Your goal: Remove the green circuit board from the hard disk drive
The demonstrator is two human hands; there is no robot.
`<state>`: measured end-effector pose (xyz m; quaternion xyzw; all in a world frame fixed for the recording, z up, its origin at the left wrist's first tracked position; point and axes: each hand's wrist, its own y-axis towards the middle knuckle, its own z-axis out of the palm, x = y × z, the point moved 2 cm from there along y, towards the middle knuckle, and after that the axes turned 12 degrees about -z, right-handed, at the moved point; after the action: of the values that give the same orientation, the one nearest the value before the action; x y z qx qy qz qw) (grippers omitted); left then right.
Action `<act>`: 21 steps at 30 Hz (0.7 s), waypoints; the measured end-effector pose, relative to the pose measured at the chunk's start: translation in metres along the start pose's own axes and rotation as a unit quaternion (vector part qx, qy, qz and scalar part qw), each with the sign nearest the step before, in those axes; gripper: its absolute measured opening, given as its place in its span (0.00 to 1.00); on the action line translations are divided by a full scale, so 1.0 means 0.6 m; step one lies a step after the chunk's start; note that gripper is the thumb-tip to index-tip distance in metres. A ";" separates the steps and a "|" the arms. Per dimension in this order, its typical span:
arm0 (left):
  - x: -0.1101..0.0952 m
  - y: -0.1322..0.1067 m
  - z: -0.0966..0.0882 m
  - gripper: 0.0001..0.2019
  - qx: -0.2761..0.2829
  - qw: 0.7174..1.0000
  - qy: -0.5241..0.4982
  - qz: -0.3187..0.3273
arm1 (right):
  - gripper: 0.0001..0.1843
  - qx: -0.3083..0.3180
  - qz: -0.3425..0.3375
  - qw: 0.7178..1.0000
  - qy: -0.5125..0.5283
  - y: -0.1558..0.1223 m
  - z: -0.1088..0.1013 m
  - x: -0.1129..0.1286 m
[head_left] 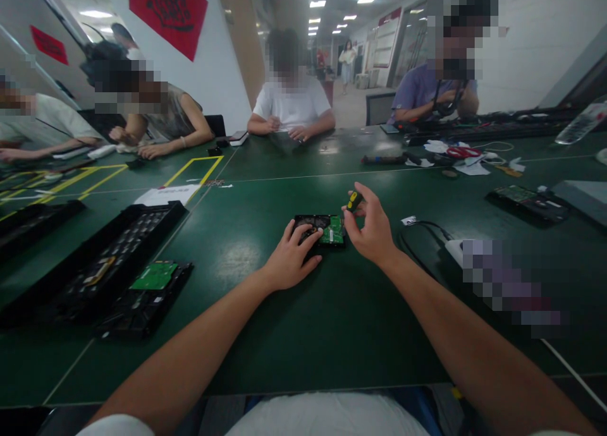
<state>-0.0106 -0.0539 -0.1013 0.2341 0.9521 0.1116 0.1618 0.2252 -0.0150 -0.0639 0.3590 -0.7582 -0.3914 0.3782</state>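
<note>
A small black hard drive with a green circuit board (334,229) lies on the green table in front of me. My left hand (294,254) holds its left part, with fingers spread over the top and the thumb by the near edge. Above the drive's right end, my right hand (372,227) is closed around a short yellow-and-black handle, which looks like a screwdriver (353,201). The tool's tip cannot be made out. Farther left rests another black unit with a green board (154,276), away from both hands.
Long black trays (114,259) stand at left, near a white paper (168,194). At right are a cable (429,224), another drive-like unit (526,203), a grey box (585,196) and a plastic bottle (581,121). Several people sit across the table (265,196).
</note>
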 end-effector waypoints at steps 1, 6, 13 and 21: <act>0.000 0.000 0.000 0.32 0.000 1.000 0.000 -0.001 | 0.36 -0.001 0.001 1.000 0.013 -0.001 0.001 -0.001; -0.001 0.000 -0.001 0.31 0.002 1.000 -0.001 -0.004 | 0.34 -0.009 0.008 1.000 0.005 -0.001 0.002 -0.001; 0.002 0.001 0.002 0.32 -0.003 1.000 -0.003 -0.002 | 0.33 0.002 -0.016 0.999 -0.046 0.004 -0.005 0.003; 0.001 0.000 0.001 0.32 -0.006 1.000 -0.012 0.003 | 0.35 0.006 -0.015 1.000 -0.012 0.002 -0.001 -0.001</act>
<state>-0.0107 -0.0534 -0.1019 0.2370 0.9488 0.1152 0.1739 0.2258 -0.0144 -0.0625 0.3678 -0.7593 -0.3971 0.3612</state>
